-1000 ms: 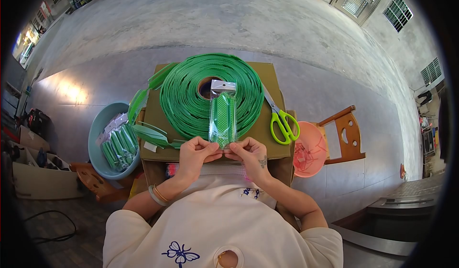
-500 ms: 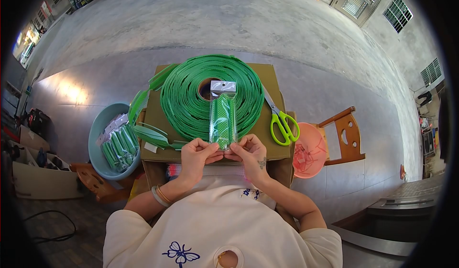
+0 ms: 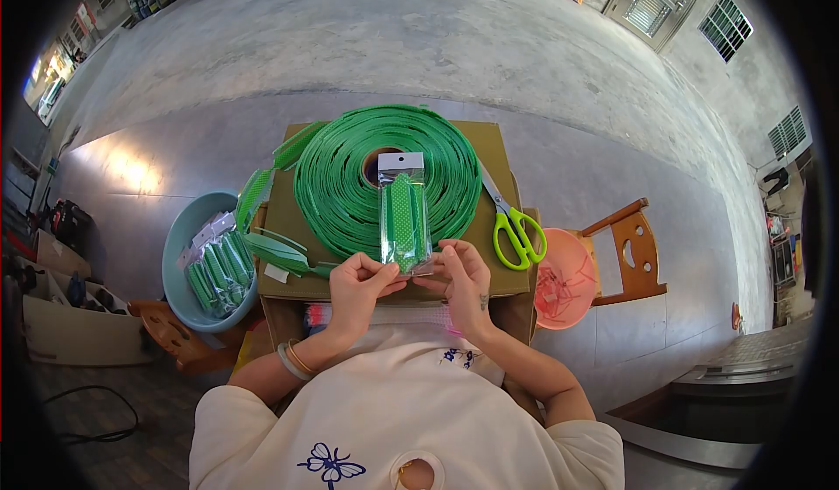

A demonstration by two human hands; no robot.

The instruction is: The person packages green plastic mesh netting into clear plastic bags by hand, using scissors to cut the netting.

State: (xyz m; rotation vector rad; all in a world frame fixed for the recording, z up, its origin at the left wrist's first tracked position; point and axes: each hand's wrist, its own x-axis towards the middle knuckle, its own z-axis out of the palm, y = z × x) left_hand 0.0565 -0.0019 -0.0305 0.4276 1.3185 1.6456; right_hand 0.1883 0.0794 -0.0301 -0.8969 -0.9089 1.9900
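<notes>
A clear plastic packet (image 3: 404, 219) with folded green dotted ribbon inside and a white header with a hole leans over the front of a large green ribbon roll (image 3: 332, 175). My left hand (image 3: 360, 289) pinches the packet's lower left corner between thumb and fingers. At the lower right corner, my right hand (image 3: 463, 284) has its thumb and fingers closed on the packet's bottom edge. Both hands are at the near edge of the brown box top (image 3: 489, 140). Scissors with lime-green handles (image 3: 519, 238) lie to the right of the roll.
On the left, a blue basin (image 3: 179, 223) holds several filled packets. A pink basin (image 3: 568, 315) with thin red pieces stands at the right by a wooden chair (image 3: 638, 250). A loose ribbon tail (image 3: 255, 194) hangs off the box's left side.
The packet has shifted slightly left and tilted a little. My right hand's fingers have moved up and spread slightly at its lower right corner. My left hand has barely moved.
</notes>
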